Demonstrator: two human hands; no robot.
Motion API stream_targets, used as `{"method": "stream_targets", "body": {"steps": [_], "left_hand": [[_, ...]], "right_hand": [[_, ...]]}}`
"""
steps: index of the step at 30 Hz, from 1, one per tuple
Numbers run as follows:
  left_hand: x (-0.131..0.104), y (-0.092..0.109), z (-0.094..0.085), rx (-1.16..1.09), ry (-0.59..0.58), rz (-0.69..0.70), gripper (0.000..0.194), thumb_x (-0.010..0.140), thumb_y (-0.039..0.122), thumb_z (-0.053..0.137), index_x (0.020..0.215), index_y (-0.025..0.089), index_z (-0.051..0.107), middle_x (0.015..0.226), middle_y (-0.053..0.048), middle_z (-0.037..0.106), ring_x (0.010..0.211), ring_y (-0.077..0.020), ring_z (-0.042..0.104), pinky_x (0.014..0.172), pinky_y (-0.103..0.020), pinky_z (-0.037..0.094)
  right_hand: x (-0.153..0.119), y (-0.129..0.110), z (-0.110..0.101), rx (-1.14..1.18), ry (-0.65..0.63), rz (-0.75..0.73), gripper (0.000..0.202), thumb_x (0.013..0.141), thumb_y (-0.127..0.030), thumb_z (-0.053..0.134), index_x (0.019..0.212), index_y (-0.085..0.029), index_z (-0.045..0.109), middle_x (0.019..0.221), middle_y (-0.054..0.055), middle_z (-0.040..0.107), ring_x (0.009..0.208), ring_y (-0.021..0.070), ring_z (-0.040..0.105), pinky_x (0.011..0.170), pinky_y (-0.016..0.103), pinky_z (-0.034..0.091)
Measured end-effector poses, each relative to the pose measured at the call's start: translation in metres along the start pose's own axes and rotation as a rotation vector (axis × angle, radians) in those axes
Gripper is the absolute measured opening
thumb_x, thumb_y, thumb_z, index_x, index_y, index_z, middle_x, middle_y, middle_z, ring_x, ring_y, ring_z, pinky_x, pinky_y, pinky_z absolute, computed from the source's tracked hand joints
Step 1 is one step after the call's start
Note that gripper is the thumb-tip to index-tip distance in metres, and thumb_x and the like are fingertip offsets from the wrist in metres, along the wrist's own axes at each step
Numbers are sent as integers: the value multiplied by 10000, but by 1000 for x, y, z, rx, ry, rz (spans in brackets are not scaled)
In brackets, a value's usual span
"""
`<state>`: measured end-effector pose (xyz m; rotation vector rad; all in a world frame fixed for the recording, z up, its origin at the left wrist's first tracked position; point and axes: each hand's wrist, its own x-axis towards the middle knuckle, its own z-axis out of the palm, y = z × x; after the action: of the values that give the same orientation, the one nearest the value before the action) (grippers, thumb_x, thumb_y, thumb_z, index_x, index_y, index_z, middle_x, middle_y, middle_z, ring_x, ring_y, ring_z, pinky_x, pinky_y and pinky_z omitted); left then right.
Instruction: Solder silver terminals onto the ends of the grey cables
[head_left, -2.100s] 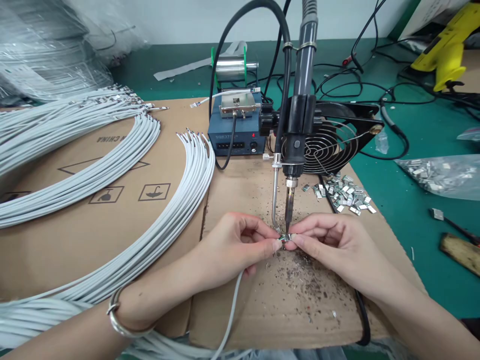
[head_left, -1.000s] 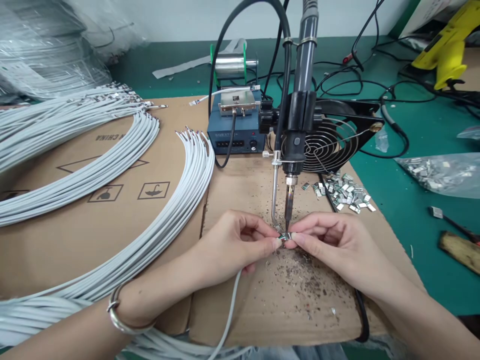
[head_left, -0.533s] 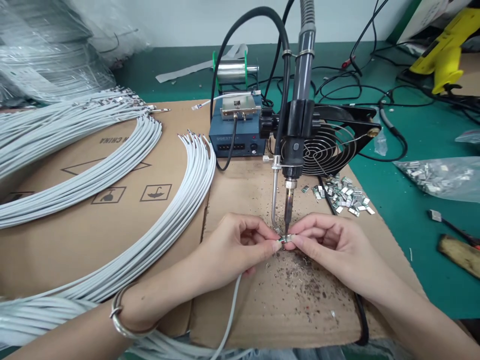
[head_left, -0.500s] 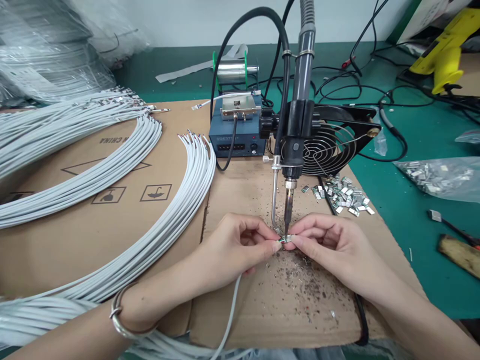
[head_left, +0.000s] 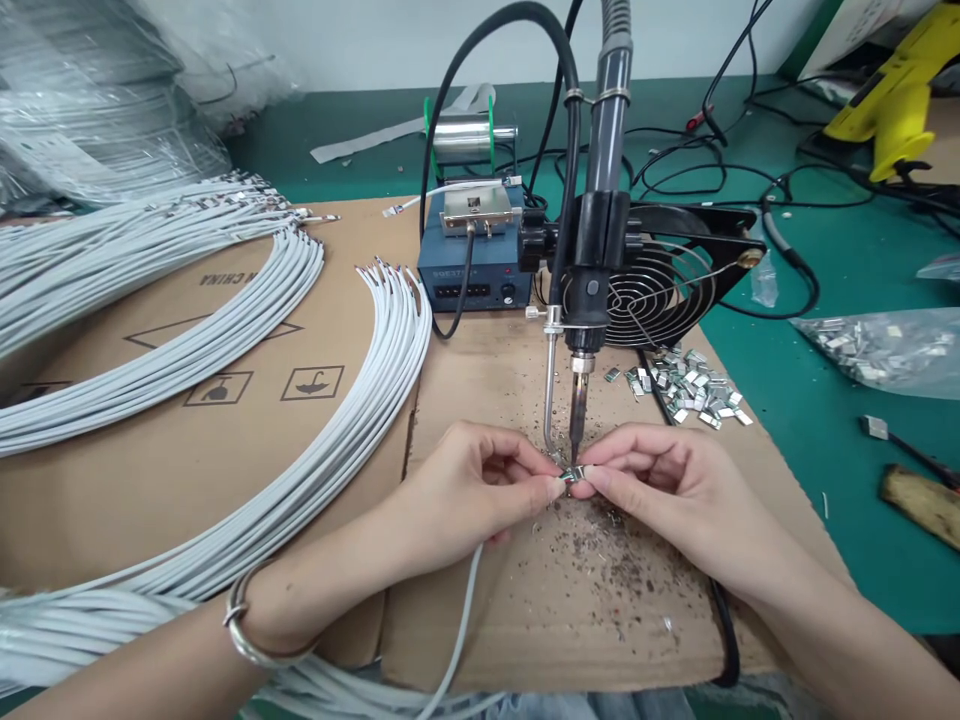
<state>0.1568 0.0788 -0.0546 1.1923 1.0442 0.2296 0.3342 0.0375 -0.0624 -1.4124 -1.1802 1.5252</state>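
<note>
My left hand (head_left: 480, 495) pinches the end of a white cable (head_left: 466, 610), which hangs down from under the palm. Between thumb and fingertips, my right hand (head_left: 660, 480) grips a small metal connector (head_left: 576, 474). Cable end and connector meet right under the tip of the soldering iron (head_left: 578, 405), held upright by a stand. Beside the iron a thin metal tube (head_left: 550, 390) points down to the same spot. Whether the tip touches the connector is too small to tell.
Bundles of white cables (head_left: 360, 440) lie on the cardboard at left. Behind stand a blue box (head_left: 472, 275), a solder spool (head_left: 461, 138) and a fan (head_left: 652, 290). Loose connectors (head_left: 694, 388) are piled at right, near a plastic bag (head_left: 885, 350) and a yellow tool (head_left: 892, 100).
The connector has tilted slightly between my fingertips and sits a touch lower relative to the iron's tip. Both hands keep their grip. The view has shifted slightly.
</note>
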Motion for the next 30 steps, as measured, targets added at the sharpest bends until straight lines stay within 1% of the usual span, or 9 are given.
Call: {"method": "stream_targets", "body": {"steps": [7, 12, 16, 23, 30], "left_hand": [[0, 0, -1, -27, -10, 5, 196, 719, 299, 631, 748, 105, 612, 540, 35, 480, 422, -46, 393, 386, -161, 351], [-1, 1, -1, -47, -12, 7, 180, 721, 288, 630, 728, 110, 607, 518, 42, 478, 410, -43, 400, 387, -155, 336], [-1, 1, -1, -36, -15, -1, 185, 721, 288, 631, 740, 105, 610, 511, 41, 472, 416, -49, 397, 393, -163, 342], [1, -1, -1, -8, -21, -1, 197, 736, 306, 614, 733, 109, 608, 512, 40, 468, 416, -49, 390, 393, -168, 346], [1, -1, -1, -18, -18, 8, 204, 730, 306, 621, 760, 104, 611, 545, 31, 490, 427, -49, 398, 394, -166, 358]], "right_hand": [[1, -3, 0, 0, 21, -7, 12, 720, -192, 652, 712, -184, 647, 672, 26, 707, 621, 110, 660, 539, 139, 489], [-1, -5, 0, 6, 7, -16, 45, 725, -224, 651, 726, -179, 649, 679, 43, 708, 636, 140, 667, 553, 180, 511], [-2, -4, 0, -6, 15, -14, 46, 717, -228, 651, 717, -182, 650, 671, 43, 707, 627, 144, 666, 545, 184, 511], [-1, 0, 0, -18, 11, -24, 16, 716, -188, 646, 704, -197, 653, 672, 17, 706, 624, 123, 658, 526, 161, 490], [1, -2, 0, 16, 9, -12, 20, 706, -175, 658, 703, -194, 655, 666, 10, 706, 616, 106, 656, 539, 138, 490]]}}
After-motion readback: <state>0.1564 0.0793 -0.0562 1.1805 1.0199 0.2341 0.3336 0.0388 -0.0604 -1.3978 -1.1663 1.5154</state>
